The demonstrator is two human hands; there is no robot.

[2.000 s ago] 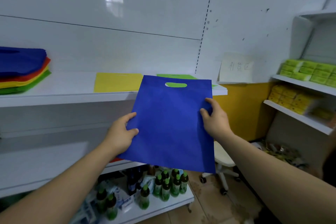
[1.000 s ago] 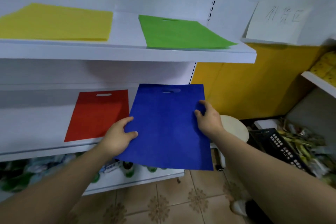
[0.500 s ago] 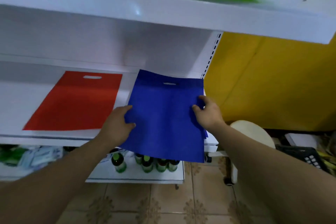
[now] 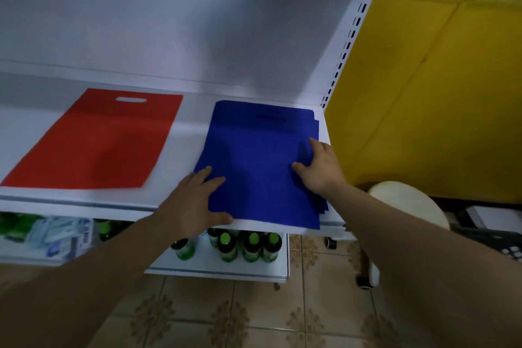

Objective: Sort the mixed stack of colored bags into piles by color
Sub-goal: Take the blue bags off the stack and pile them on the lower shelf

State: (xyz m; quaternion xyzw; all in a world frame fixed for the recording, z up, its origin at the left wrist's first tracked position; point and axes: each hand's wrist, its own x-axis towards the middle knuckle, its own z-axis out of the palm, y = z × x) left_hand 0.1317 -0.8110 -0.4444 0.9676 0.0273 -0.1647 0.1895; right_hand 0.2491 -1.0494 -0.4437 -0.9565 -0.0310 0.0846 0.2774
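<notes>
On the lowest tier, nearest the person, green-capped bottles (image 4: 251,246) stand under the shelf (image 4: 186,133) that carries the sorted bags. Above them the left hand (image 4: 197,200) lies flat on the near left corner of the blue bag (image 4: 260,167), fingers spread and thumb along its front edge. The right hand (image 4: 319,167) presses the bag's right side with straight fingers. Neither hand grips anything. The bag rests on the blue pile (image 4: 322,206), whose staggered edges show along the right, and its near edge reaches the shelf's front lip.

Further left, well apart, a red bag (image 4: 96,144) lies flat on the same shelf. A yellow panel (image 4: 423,93) stands beyond the shelf's right end.

The placing step looks nearly done. The risk lies in the letting go: the thin bags probably slide easily on one another. A palm dragged backward could pull the top bag over the lip toward the bottles, or fan the pile further. Lifting both hands straight up would avoid that.
</notes>
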